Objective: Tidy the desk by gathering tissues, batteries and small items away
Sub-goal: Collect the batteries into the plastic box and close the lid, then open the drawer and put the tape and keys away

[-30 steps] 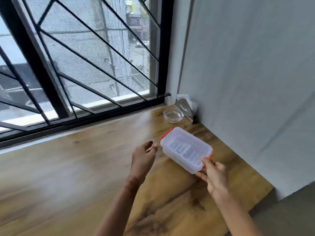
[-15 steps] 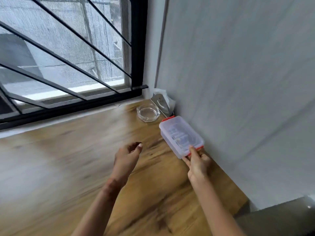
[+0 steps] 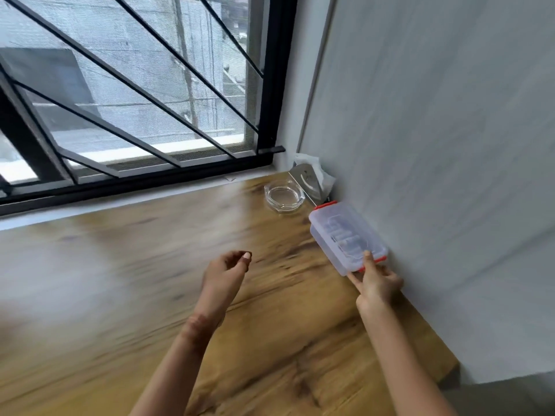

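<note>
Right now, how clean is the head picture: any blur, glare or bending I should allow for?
Head view: the desk is smeared by motion blur on the left; the plastic box, glass dish and right hand are fairly sharp; the left hand is slightly soft. Daylight from the window puts a pale sheen on the wood; the wide lens bends the wall's edges.

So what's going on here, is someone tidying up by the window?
A person is putting a clear box with red clips against the wall, at the desk's far corner. The right hand has its fingers on the box's near end; it sits on the desk with its lid on. The left hand hovers loosely curled and empty. Beyond the box are a glass dish and a tissue holder.
</note>
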